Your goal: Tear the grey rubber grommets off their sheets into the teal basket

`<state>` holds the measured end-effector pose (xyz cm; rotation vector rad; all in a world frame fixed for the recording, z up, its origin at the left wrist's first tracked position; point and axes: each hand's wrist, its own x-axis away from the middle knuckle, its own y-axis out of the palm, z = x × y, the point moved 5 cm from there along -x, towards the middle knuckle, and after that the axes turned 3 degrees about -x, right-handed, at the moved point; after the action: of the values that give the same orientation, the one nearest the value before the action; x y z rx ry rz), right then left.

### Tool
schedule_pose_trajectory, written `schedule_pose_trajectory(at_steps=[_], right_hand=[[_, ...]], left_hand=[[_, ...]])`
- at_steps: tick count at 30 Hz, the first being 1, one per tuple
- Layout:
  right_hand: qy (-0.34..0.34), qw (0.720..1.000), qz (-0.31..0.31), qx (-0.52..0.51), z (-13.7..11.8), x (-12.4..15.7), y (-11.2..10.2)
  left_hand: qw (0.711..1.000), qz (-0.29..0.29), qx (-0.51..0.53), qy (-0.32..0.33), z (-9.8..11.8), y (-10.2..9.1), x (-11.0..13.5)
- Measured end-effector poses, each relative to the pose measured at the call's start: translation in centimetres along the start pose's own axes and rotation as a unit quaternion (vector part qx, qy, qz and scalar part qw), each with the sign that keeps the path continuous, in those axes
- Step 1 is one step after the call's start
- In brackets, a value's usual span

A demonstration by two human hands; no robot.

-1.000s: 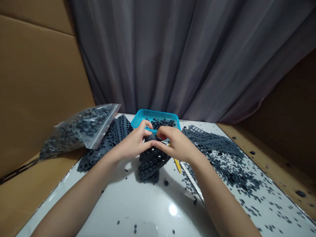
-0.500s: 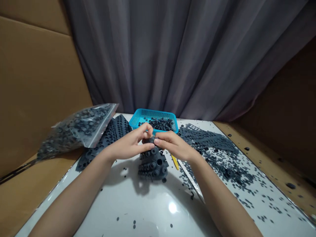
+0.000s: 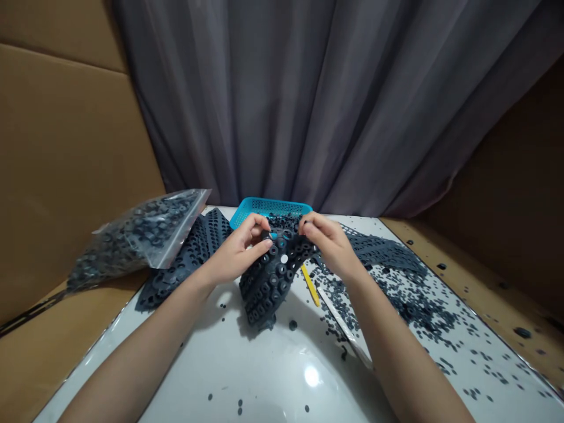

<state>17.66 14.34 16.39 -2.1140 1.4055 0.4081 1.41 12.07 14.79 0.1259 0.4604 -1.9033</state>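
Note:
A dark grey sheet of moulded rubber rings (image 3: 268,288) hangs between my hands above the white table, its lower end drooping. My left hand (image 3: 242,247) pinches the sheet's upper left edge between thumb and fingers. At the upper right, my right hand (image 3: 326,238) is closed with a small dark piece at its fingertips, close against the sheet's edge; whether that piece is loose or still joined cannot be made out. Open holes show in the sheet, with blue and white visible through them.
Behind my hands stands a blue basket (image 3: 247,207) holding small black rings. A zip bag of dark parts (image 3: 136,235) lies left, beside perforated sheets (image 3: 189,252). To the right are another perforated sheet (image 3: 388,252), a yellow tool (image 3: 310,286), a white strip (image 3: 341,323) and scattered black discs (image 3: 414,311).
My hands have moved apart, the right one up and to the right. The sheet, bunched beneath them before, is now spread wider and tilted between them.

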Motion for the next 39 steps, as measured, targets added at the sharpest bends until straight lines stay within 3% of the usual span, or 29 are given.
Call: schedule_pose_trajectory(at_steps=[3,6,8,14,18,24,26,28,30,32,35,39], right_hand=[[-0.056,0.964,-0.056,0.252,-2.0,0.5,0.3],[-0.113,0.916,-0.022,0.385,-3.6,0.8,0.6],[-0.117,0.903,-0.028,0.411,-3.8,0.8,1.1],[-0.083,0.902,-0.138,0.401,-2.0,1.0,2.7],[-0.062,0.928,-0.16,0.33,-1.1,1.0,3.4],[-0.036,0.966,-0.143,0.214,-0.7,0.8,3.2],[-0.005,0.981,-0.141,0.134,-0.3,0.9,3.3],[0.048,0.991,-0.125,-0.022,0.4,0.9,3.9],[0.112,0.969,-0.086,-0.203,1.3,1.0,4.7],[0.162,0.929,-0.038,-0.331,2.1,1.1,5.6],[0.172,0.896,0.018,-0.408,2.7,0.8,5.7],[0.125,0.88,0.065,-0.453,3.1,0.1,4.0]], left_hand=[[0.996,0.039,-0.08,0.012,0.5,-0.1,0.2],[0.993,0.047,-0.108,0.018,0.6,0.0,0.3],[0.992,0.044,-0.115,0.019,0.6,0.0,0.4],[0.998,0.016,-0.064,0.013,0.3,0.2,0.3],[1.0,-0.017,0.015,0.005,-0.1,0.5,0.2],[0.997,-0.04,0.007,-0.059,-0.4,0.7,0.5],[0.994,-0.066,0.057,-0.071,-0.5,1.1,0.5],[0.987,-0.08,0.129,-0.06,-0.6,1.4,0.4],[0.976,-0.073,0.202,-0.038,-0.7,1.5,0.2],[0.964,-0.047,0.26,-0.016,-1.0,1.5,0.1],[0.947,0.005,0.322,-0.002,-1.2,1.2,0.0],[0.942,0.031,0.334,-0.006,-0.8,0.8,0.0]])
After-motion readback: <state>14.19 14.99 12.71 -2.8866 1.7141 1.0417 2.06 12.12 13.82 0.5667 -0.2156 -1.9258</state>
